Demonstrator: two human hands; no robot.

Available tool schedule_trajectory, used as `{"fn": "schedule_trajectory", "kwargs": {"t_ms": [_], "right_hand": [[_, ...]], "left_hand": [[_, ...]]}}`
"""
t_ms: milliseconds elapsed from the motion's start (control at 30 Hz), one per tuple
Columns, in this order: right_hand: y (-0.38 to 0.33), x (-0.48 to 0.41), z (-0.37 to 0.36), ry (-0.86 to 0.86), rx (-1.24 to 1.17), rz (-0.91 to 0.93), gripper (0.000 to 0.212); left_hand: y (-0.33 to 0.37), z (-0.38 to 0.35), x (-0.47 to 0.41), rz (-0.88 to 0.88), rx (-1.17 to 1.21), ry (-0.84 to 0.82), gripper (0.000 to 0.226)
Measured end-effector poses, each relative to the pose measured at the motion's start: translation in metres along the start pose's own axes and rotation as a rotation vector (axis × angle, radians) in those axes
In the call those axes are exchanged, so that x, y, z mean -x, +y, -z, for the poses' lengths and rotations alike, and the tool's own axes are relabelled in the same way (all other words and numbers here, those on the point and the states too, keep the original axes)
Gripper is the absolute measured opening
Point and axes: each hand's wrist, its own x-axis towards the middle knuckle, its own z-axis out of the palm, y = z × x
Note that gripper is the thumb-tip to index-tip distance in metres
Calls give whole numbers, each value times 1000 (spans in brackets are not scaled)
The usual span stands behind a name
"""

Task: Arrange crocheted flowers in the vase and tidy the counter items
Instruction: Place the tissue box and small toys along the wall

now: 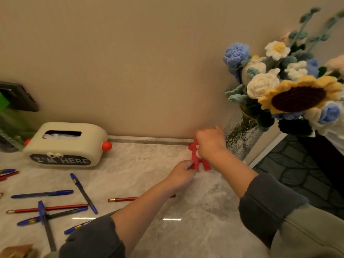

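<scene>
While held between left hand point(183, 172) and right hand point(210, 144), red figure point(195, 162), beside vase point(240, 135)

We count six blue pens point(41, 194), three red pencils point(46, 208) spread from the counter's point(139, 164) left edge to its middle; one tissue box point(65, 144), one red figure point(206, 166), one vase point(240, 135) along the back edge; one sunflower point(297, 97) among the flowers point(260, 84).

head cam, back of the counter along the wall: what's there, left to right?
dark-framed object → tissue box → red figure, held by the left hand and right hand → glass vase with the crocheted flowers
</scene>
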Motion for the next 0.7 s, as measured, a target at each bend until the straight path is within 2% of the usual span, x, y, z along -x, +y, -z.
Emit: {"fn": "schedule_trajectory", "kwargs": {"t_ms": [300, 567, 700], "right_hand": [[-2, 3, -4, 25, -9, 0, 24], [-1, 2, 0, -5, -135, -14, 30], [0, 5, 0, 129, -210, 14, 36]], "left_hand": [[9, 3, 5, 77, 23, -18, 33], [20, 6, 14, 108, 29, -29, 32], [28, 12, 22, 128, 93, 46, 25]]}}
